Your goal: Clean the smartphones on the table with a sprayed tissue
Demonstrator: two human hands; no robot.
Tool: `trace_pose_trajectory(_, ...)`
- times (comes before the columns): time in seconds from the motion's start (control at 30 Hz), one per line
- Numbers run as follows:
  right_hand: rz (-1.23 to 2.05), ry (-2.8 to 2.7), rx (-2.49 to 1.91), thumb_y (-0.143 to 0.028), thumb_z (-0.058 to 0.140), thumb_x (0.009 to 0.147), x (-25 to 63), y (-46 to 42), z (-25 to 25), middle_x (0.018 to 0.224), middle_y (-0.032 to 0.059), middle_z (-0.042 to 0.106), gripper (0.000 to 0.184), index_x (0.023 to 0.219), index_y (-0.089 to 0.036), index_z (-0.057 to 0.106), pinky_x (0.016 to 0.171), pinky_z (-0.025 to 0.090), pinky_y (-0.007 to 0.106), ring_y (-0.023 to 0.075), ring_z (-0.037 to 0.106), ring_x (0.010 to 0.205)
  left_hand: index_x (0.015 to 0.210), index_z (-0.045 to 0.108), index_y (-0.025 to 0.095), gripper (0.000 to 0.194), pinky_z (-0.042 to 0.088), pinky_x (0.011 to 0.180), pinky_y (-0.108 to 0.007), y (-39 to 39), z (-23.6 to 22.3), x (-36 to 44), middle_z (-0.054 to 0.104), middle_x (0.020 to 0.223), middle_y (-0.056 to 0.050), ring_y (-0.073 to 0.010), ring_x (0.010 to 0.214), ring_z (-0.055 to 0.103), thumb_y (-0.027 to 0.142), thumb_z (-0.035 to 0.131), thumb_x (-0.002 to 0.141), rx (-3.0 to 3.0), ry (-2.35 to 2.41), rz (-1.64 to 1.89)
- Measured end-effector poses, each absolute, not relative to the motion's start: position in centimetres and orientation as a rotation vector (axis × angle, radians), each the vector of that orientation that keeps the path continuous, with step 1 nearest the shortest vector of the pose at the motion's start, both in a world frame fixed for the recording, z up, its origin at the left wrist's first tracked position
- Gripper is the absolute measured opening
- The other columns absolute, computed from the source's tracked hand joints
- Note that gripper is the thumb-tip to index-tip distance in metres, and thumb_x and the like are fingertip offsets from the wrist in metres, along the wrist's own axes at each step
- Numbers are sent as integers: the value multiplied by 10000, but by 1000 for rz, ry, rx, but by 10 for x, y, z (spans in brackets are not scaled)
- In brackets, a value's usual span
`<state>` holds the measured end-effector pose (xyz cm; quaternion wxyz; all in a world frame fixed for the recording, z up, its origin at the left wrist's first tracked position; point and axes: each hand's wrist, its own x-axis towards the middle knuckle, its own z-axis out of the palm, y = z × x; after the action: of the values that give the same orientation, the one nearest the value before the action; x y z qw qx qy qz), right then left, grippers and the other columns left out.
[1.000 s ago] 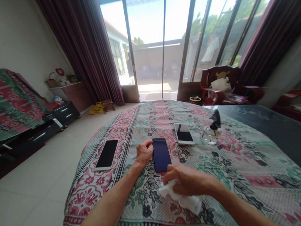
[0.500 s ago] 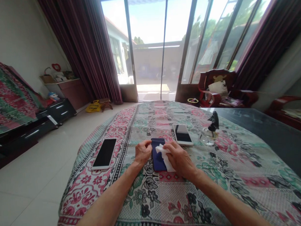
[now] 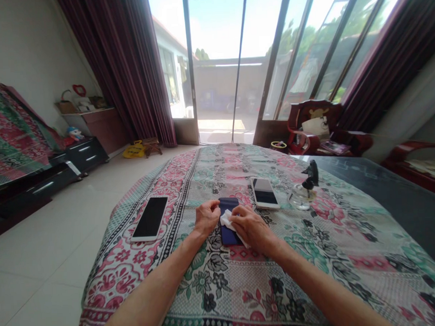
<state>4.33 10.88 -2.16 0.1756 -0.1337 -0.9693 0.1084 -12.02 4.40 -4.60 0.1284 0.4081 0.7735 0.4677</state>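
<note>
A dark blue phone (image 3: 228, 236) lies flat on the patterned tablecloth in front of me. My left hand (image 3: 207, 217) is closed at its left edge, thumb and fingers pinched against the upper left side. In my right hand (image 3: 251, 228) is a crumpled white tissue (image 3: 227, 219), pressed on the phone's surface; part of it trails under the palm. To the left lies a white-framed phone (image 3: 150, 219) with a black screen. Beyond my right hand another white phone (image 3: 264, 193) rests on the cloth.
A clear spray bottle (image 3: 301, 196) with a black trigger head stands right of the phones. The round table wears a floral tablecloth (image 3: 194, 306). A dark table (image 3: 360, 177) adjoins on the right, with a red wooden chair (image 3: 298, 124) behind it. Glass doors are ahead.
My right hand has slid the tissue slightly left across the blue phone. The left hand stays at the phone's edge. The view has shifted a little.
</note>
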Motion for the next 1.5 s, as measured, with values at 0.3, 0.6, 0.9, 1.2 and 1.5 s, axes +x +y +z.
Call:
trace_pose_trajectory(0.3,180,-2704,-576,-187,475,930,0,147,-24,945,74,601,224,851,-193,684,836,403,273,178,528,908,941,725,171,246,515,773,-227,44,-47,-122,754,856,-30,-152,779,692,105,556,775,1254,2238,1367)
trace_pose_trajectory(0.6,249,-2801,-346,-200,436,947,47,99,-26,963,41,580,232,897,-216,662,785,407,250,153,508,848,989,719,150,261,516,833,-251,46,-52,-124,746,958,-68,-174,875,693,114,550,794,1213,2213,1377)
trace_pose_trajectory(0.9,197,-2778,-503,-183,434,943,24,129,-23,920,70,583,274,803,-174,669,817,413,283,169,509,862,993,716,151,249,514,811,-239,45,-50,-124,747,940,-68,-165,847,693,131,557,802,1216,2220,1363)
trace_pose_trajectory(1.2,203,-2747,-542,-176,441,937,1,119,-23,991,79,582,215,947,-190,655,803,413,271,174,505,887,1103,669,137,343,497,823,-254,44,-44,-123,741,895,-77,-178,854,682,86,485,818,1197,2320,1294)
trace_pose_trajectory(1.5,271,-2767,-404,-173,485,908,38,91,-25,916,60,581,199,793,-181,648,788,419,276,161,513,846,1168,616,126,394,504,697,-200,44,-43,-123,723,784,-40,-126,687,677,75,406,839,1152,2222,1275)
